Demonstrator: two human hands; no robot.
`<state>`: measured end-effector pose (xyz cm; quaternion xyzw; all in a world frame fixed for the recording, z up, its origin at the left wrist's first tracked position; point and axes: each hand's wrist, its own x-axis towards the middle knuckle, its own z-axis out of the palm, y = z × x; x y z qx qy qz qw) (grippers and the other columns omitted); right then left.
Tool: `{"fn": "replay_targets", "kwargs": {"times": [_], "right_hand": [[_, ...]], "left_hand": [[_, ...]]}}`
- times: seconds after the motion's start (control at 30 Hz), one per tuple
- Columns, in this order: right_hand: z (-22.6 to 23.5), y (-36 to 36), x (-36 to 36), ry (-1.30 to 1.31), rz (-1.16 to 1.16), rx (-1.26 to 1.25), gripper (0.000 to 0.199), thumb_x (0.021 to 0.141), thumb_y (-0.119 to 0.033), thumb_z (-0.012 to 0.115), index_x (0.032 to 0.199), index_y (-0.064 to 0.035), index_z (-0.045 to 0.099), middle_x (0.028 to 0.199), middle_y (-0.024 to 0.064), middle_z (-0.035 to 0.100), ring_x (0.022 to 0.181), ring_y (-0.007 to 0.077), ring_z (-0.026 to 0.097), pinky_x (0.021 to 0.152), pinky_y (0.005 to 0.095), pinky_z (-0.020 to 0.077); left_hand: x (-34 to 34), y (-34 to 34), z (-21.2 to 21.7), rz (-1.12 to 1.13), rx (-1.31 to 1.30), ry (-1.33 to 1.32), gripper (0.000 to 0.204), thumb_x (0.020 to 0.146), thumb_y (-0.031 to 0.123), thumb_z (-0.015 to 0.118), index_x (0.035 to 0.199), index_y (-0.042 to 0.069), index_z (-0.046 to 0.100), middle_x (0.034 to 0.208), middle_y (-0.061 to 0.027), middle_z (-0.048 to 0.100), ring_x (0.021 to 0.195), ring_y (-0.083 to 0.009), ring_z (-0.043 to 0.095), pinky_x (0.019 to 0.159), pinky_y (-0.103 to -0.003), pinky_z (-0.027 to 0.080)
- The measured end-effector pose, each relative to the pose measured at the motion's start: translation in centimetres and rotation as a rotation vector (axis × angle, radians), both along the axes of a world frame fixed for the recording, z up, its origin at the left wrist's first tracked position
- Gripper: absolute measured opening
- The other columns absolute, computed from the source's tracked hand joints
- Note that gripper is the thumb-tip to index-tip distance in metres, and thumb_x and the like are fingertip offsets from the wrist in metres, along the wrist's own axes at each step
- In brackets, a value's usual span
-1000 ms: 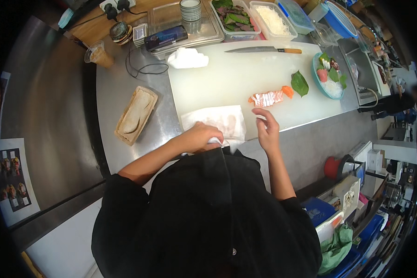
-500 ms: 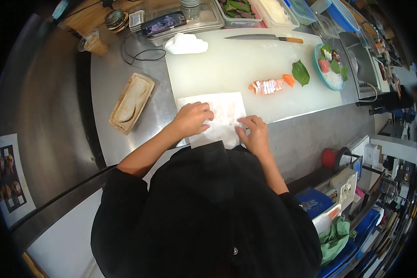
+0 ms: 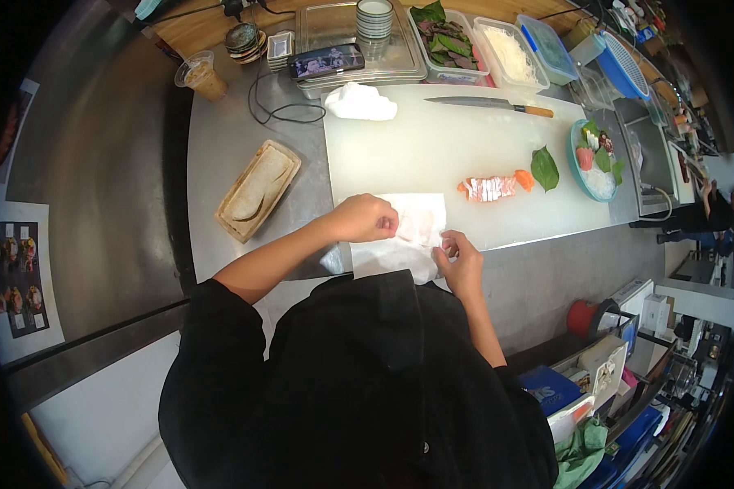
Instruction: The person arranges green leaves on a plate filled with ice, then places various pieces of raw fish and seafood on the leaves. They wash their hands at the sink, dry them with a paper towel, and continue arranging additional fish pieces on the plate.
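Note:
A white paper towel (image 3: 391, 259) lies at the near left edge of the white cutting board, partly hanging toward me. Pale, faintly pink patches show on it; I cannot tell if they are thin slices or stains. My left hand (image 3: 369, 218) is closed in a pinch over the towel's left side. My right hand (image 3: 462, 259) pinches the towel's right edge between thumb and fingers. Further right on the board lies a row of sliced salmon (image 3: 491, 189), with a small orange piece (image 3: 524, 179) at its end and a green leaf (image 3: 545, 168) beside it.
A knife (image 3: 485, 103) lies along the far side of the cutting board (image 3: 400, 155), near a crumpled white cloth (image 3: 360, 102). At right stands a turquoise bowl (image 3: 579, 167) with garnished ice. A rectangular dish (image 3: 258, 190), a phone (image 3: 326, 62) and an iced drink (image 3: 202, 77) are leftward.
The view has shifted, so the scene sits lower and further right. My left fingers have curled in more tightly, and the pinkish patches on the towel show more between my hands.

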<state>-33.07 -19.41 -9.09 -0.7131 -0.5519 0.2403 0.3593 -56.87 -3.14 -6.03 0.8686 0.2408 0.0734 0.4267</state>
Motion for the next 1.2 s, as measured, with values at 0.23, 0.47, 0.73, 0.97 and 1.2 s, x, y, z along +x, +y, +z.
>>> {"fn": "replay_targets", "kwargs": {"times": [0.23,0.47,0.73,0.97,1.2], "right_hand": [[0.2,5.2,0.9,0.26,-0.083,0.073,0.034,0.085,-0.002,0.079,0.116,-0.0046,0.064,0.089,0.0065,0.066,0.067,0.0133,0.064,0.063,0.0282,0.053],[0.1,6.4,2.1,0.459,-0.085,-0.08,0.04,0.085,0.001,0.078,0.12,-0.0067,0.059,0.089,0.0019,0.063,0.065,0.0052,0.057,0.06,0.024,0.0487],[1.2,6.0,3.6,0.26,0.002,-0.146,0.03,0.082,-0.001,0.079,0.11,-0.0049,0.067,0.092,0.005,0.065,0.069,0.0141,0.062,0.065,0.0294,0.0531],[2.8,7.3,2.3,-0.224,0.133,0.2,0.023,0.082,-0.005,0.075,0.105,-0.0045,0.072,0.107,0.0149,0.068,0.1,0.0349,0.064,0.09,0.0433,0.0523],[1.8,16.7,-1.0,-0.153,0.212,0.198,0.023,0.082,-0.006,0.075,0.105,-0.0074,0.074,0.105,0.0147,0.068,0.103,0.0356,0.064,0.093,0.045,0.0524]], "left_hand": [[1.5,5.7,1.5,0.194,0.078,-0.19,0.008,0.089,0.011,0.07,0.094,0.005,0.069,0.086,-0.0093,0.07,0.077,-0.02,0.068,0.073,-0.034,0.055],[0.6,12.4,1.3,0.476,-0.069,-0.175,0.012,0.094,0.016,0.067,0.097,0.005,0.069,0.09,-0.0073,0.073,0.078,-0.0168,0.067,0.076,-0.031,0.054],[-0.1,16.7,-0.4,0.406,0.194,0.184,0.015,0.091,0.02,0.07,0.099,0.009,0.072,0.094,-0.0102,0.075,0.088,-0.0281,0.071,0.081,-0.038,0.056],[0.0,12.9,-1.6,0.405,0.206,0.052,0.029,0.085,0.022,0.076,0.11,0.009,0.071,0.102,-0.009,0.071,0.097,-0.0303,0.07,0.087,-0.043,0.055],[1.5,12.7,-2.1,0.472,0.277,0.099,0.042,0.08,0.017,0.077,0.121,0.008,0.069,0.11,-0.0114,0.07,0.097,-0.028,0.071,0.088,-0.04,0.056]]}}
